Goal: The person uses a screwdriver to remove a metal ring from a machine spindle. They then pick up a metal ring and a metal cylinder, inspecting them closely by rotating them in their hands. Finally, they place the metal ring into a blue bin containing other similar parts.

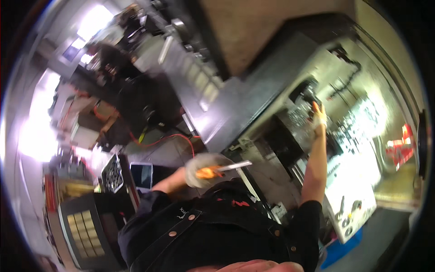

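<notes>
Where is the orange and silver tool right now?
In the head view, the orange-handled tool sits near the middle, gripped in the gloved left hand just above the dark shirt, its silver blade pointing toward the machine.

Single head view, tilted, looking down past own chest toward a machine (317,90) and workshop floor (167,152).

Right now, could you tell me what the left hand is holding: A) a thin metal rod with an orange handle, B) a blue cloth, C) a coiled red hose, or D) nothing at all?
A: the gloved left hand is closed around an orange-handled tool whose thin metal rod sticks out to the right, while the right hand reaches up into the machine.
</notes>
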Tool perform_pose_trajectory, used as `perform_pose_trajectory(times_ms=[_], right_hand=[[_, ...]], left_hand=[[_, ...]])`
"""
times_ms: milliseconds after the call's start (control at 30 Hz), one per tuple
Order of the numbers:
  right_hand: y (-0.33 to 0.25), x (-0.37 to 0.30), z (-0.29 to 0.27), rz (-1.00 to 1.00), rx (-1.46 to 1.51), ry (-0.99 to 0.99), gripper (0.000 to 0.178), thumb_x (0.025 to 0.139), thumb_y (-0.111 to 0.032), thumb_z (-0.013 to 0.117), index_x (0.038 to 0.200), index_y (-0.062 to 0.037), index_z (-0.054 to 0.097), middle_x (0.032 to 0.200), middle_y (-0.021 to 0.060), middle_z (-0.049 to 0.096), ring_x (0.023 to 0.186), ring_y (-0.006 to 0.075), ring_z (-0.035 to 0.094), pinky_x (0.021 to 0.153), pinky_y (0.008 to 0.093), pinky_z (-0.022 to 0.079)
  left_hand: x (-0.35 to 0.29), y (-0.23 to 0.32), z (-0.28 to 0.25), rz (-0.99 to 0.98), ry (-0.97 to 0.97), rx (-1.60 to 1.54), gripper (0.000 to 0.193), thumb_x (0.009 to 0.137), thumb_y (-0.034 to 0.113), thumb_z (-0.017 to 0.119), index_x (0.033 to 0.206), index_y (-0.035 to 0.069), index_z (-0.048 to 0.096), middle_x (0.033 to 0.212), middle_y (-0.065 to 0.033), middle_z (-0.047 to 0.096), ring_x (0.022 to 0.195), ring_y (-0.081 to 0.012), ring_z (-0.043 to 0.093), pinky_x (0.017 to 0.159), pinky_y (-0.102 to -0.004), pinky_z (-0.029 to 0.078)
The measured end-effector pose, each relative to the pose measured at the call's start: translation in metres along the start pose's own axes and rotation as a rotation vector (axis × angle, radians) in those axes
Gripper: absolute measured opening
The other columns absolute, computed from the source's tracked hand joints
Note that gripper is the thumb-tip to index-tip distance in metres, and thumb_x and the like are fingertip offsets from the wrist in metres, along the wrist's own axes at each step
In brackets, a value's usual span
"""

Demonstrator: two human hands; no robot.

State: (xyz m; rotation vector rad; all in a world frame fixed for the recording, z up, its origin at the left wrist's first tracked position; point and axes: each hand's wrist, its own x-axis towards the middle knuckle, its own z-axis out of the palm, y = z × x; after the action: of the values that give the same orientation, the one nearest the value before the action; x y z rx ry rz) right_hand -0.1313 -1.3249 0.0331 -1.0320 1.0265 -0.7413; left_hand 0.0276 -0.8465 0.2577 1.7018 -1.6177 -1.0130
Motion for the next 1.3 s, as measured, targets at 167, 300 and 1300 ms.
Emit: perform_pose_trajectory(times_ms=[167,300,1300], right_hand=[[0.008,0.019,-0.019,0.046,0.059,0.015,0.066,0.087,-0.037,0.067,0.144,-0.0351,0.034,0.107,-0.0016,0.059,0.072,0.0144,0.055,0.058,0.0373,0.048],[0.016,0.023,-0.007,0.031,0.03,0.008,0.066,0.084,-0.045,0.07,0.14,-0.0348,0.038,0.104,-0.0036,0.058,0.071,0.0154,0.056,0.057,0.0378,0.048],[0.068,-0.126,0.098,0.257,0.215,-0.099,0.034,0.082,-0.042,0.065,0.096,-0.0111,0.063,0.093,0.009,0.064,0.066,0.0205,0.059,0.047,0.0317,0.044]], left_hand=[[-0.019,0.004,-0.122,0.216,0.46,0.313,0.03,0.077,-0.002,0.06,0.107,0.0,0.061,0.117,-0.0187,0.059,0.115,-0.0287,0.056,0.091,-0.0383,0.047],[0.031,0.022,-0.166,0.135,0.484,0.669,0.04,0.069,-0.006,0.057,0.107,0.006,0.063,0.144,-0.0287,0.033,0.129,-0.0382,0.044,0.092,-0.0383,0.045],[0.046,-0.013,-0.161,0.353,0.471,0.491,0.048,0.066,-0.001,0.062,0.11,0.018,0.063,0.153,-0.0201,0.016,0.112,-0.0389,0.057,0.091,-0.0374,0.05]])
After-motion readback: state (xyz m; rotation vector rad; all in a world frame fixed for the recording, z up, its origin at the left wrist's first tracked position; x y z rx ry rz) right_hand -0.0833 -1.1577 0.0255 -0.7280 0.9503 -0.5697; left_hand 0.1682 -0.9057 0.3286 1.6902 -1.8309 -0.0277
